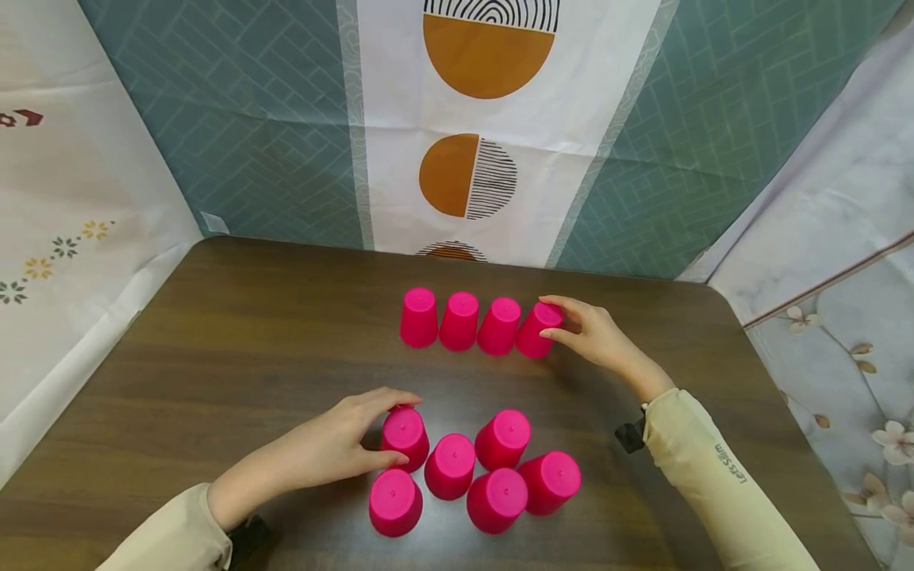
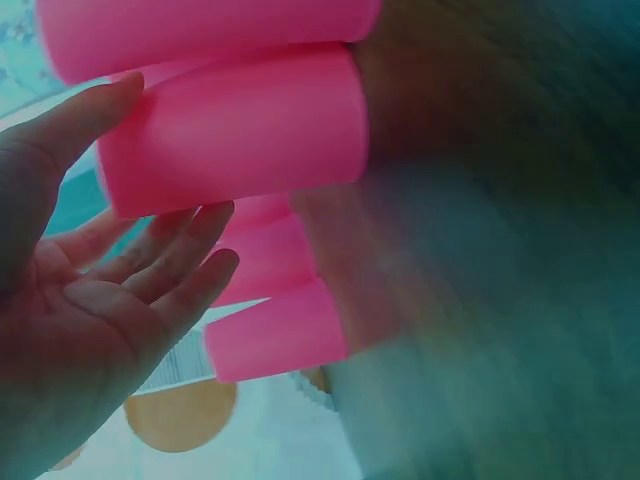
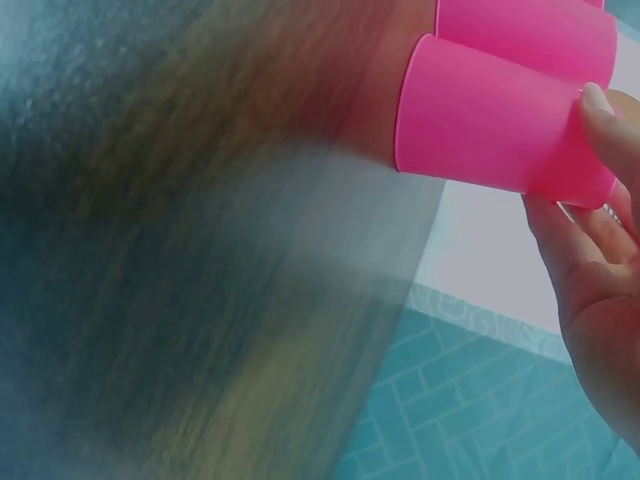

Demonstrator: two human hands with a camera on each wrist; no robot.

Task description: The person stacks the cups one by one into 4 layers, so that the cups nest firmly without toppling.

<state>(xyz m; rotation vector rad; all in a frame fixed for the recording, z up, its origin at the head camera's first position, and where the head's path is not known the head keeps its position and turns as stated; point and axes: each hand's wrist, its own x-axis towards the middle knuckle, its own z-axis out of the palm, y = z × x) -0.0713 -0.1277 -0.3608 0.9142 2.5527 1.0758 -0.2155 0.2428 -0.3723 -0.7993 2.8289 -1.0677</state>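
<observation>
- Both hands are on cups, none lifted. My left hand point(image 1: 336, 448) curls round the back-left cup point(image 1: 405, 437) of the near cluster, thumb on its near side, fingers arched over the far side of the top.
- Left wrist view: palm fairly wide, fingers point(image 2: 175, 255) only loosely bent against the pink wall. Contact looks light, more a cradle than a clamp.
- My right hand point(image 1: 593, 335) pinches the end cup point(image 1: 537, 330) of the far row, thumb on the near side, index finger over the top rim. Right wrist view shows a fingertip point(image 3: 600, 105) on the cup's closed end; grip is narrow, hand about half open.
- Landmark is the far row point(image 1: 480, 321): four upside-down pink cups, touching or nearly so. The end cup is its rightmost and leans a little.
- The near cluster sits well in front of the far row, slightly left: six upside-down cups, packed close.
- Everything rests on the dark wood table point(image 1: 214, 349).
- My judgement on doing it well: firm up the left grip before lifting, lift straight up so neighbours don't tip, keep the end cup square as it moves.
</observation>
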